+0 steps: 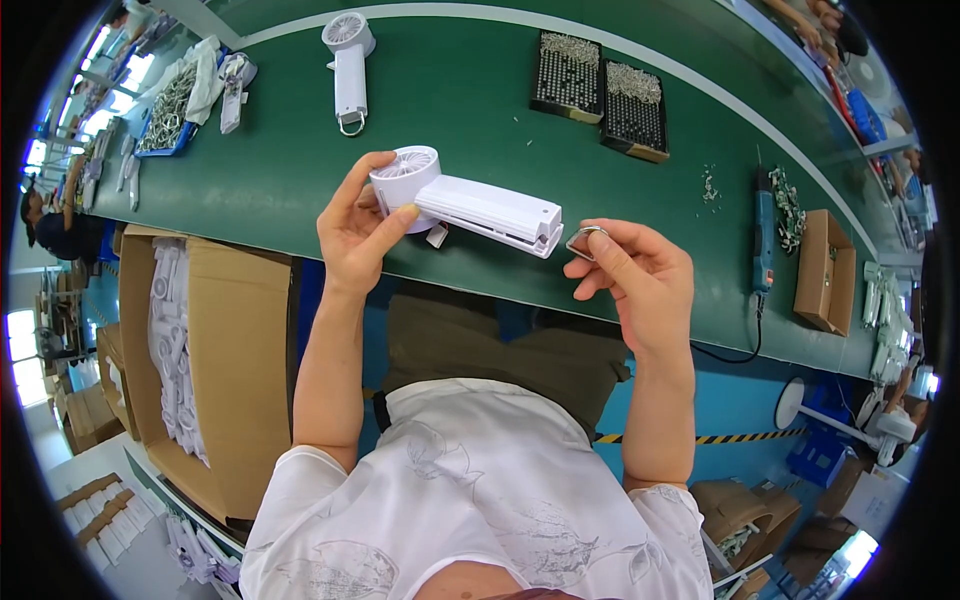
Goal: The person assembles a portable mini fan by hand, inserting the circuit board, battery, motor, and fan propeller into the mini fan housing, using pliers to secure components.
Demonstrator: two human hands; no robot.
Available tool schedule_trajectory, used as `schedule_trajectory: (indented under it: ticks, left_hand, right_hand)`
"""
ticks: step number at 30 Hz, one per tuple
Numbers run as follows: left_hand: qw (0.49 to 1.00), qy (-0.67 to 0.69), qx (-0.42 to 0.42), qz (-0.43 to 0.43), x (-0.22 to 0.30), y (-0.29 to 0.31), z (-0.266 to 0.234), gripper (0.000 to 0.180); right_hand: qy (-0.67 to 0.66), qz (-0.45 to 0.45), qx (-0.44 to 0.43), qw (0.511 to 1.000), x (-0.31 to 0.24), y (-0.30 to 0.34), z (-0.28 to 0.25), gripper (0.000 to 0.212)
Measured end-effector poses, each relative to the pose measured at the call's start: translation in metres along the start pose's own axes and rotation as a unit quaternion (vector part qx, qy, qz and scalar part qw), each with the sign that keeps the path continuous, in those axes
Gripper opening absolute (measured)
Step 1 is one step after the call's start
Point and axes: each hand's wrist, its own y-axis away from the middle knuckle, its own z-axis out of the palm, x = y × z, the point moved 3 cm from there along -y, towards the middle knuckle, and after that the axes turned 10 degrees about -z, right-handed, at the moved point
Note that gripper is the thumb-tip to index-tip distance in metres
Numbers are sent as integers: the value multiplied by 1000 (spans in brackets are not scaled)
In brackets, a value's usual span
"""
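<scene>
A white handheld fan lies on its side above the green bench, gripped at its round head by my left hand. The thumb presses the near side of the head and the fingers reach round behind. The handle points right, with a gap along its lower edge and at its end. Just off that end, my right hand pinches a small silver metal loop between thumb and forefinger. Loop and handle look slightly apart. Below the fan head hangs a small white piece; how it is attached is unclear.
Another fan with a metal loop lies farther back. Two black screw trays sit back right, near loose screws. A blue electric screwdriver, metal loops and a cardboard box stand right. Left are a blue basket and a carton.
</scene>
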Motion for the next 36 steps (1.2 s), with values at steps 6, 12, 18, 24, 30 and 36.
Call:
schedule_trajectory:
  ticks: [6, 12, 18, 24, 30, 36]
  left_hand:
    - [1000, 3, -9, -2, 2, -3, -3, 60]
    - [997, 7, -72, -13, 5, -16, -6, 68]
    - [996, 37, -87, -3, -6, -27, -5, 70]
    - [996, 26, -84, -4, -8, -27, -5, 69]
    - [997, 19, -81, -1, -8, -27, -3, 69]
    - [997, 11, -79, 0, -7, -26, -1, 70]
  right_hand:
    - [245, -207, -26, 947, -10, 8, -4, 24]
    - [108, -288, -93, 947, -6, 19, -3, 26]
    - [144, -273, -90, 947, -1, 21, -15, 29]
    - [44, -205, -26, 977, 5, 26, -17, 37]
    - [75, -225, -16, 971, 18, 24, -25, 32]
    - [160, -300, 11, 940, 5, 34, -12, 19]
